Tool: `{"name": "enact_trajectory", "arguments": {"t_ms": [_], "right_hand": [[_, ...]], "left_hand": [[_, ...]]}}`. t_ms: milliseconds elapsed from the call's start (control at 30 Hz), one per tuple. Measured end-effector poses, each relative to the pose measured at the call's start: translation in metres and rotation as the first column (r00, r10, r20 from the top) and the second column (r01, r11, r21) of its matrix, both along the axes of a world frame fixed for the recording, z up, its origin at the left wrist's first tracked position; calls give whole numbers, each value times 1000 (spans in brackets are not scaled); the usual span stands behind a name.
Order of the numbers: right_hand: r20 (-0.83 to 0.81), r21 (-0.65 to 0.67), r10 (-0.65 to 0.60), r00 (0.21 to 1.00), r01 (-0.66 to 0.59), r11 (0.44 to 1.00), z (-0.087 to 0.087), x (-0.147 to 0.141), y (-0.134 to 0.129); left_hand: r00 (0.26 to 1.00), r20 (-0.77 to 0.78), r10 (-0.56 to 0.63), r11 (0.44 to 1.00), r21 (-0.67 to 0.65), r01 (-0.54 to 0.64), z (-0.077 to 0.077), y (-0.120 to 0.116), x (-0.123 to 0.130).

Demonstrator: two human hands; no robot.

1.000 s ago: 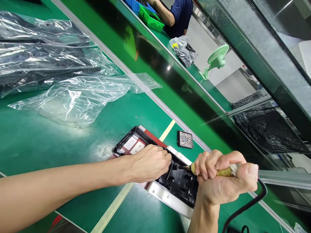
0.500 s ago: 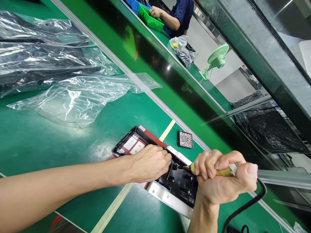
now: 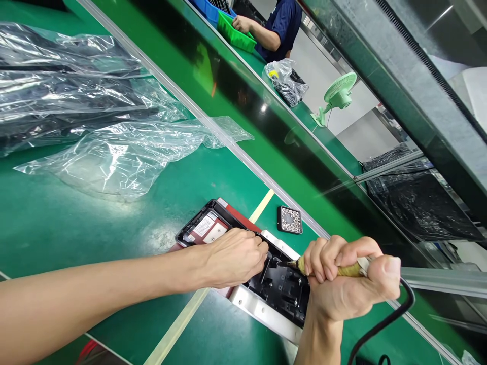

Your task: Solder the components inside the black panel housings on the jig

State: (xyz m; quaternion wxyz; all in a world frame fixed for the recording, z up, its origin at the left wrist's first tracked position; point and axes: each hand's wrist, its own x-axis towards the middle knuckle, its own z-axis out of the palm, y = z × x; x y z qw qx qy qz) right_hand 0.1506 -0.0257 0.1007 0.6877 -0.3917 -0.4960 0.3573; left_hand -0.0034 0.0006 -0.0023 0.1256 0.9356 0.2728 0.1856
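A long black plastic housing point(image 3: 284, 285) lies with its inside up in a white holding fixture point(image 3: 262, 310) on the green table. My left hand point(image 3: 238, 257) reaches over its middle, fingers curled down into it. The fingertips and whatever they pinch are hidden. In my right hand point(image 3: 344, 274) is a corded electric screwdriver point(image 3: 303, 264) with a yellow-wrapped grip, held almost level. Its thin tip points left into the housing, close by my left fingers. At the housing's far left end sits a label plate point(image 3: 207, 228).
A small black tray of screws point(image 3: 289, 220) stands beyond the fixture. Clear plastic bags point(image 3: 114, 157) spread over the left of the table. Behind a metal rail point(image 3: 213, 126), a co-worker's hand point(image 3: 242, 24) is at a green bin point(image 3: 234, 34). A black cord point(image 3: 371, 332) loops at lower right.
Both hands and the screwdriver stay almost where they were over the housing. The view has shifted very slightly.
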Motion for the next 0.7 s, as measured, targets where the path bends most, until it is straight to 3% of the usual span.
{"name": "enact_trajectory", "arguments": {"t_ms": [700], "right_hand": [[1, 23, 22, 1000, -22, 999, 3, -3, -3]], "left_hand": [[1000, 19, 5, 999, 31, -6, -6, 0, 0]]}}
